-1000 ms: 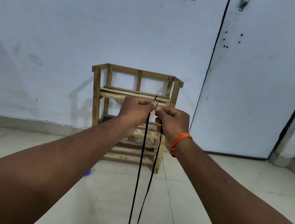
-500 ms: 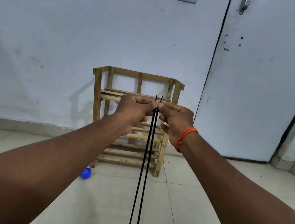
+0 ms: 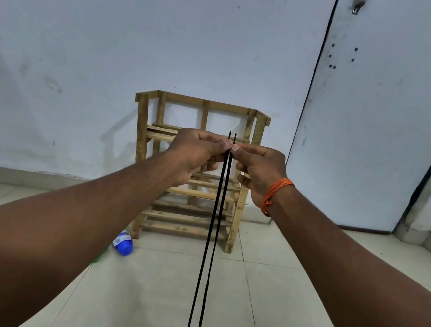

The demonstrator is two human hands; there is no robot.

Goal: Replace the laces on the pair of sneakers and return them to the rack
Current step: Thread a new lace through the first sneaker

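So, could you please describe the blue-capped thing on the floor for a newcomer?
Find the wooden rack against the white wall. Beside its front left leg, on the tiled floor, lies a small white bottle. Its bright blue cap stands out from pale wood and tiles.

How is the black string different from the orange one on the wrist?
The shoelace is black; the wrist thread is orange. The shoelace hangs down in two long straight strands; the wrist thread is wound round the right wrist. The left hand and right hand pinch the shoelace near its ends; neither holds the wrist thread. Both are thin cords.
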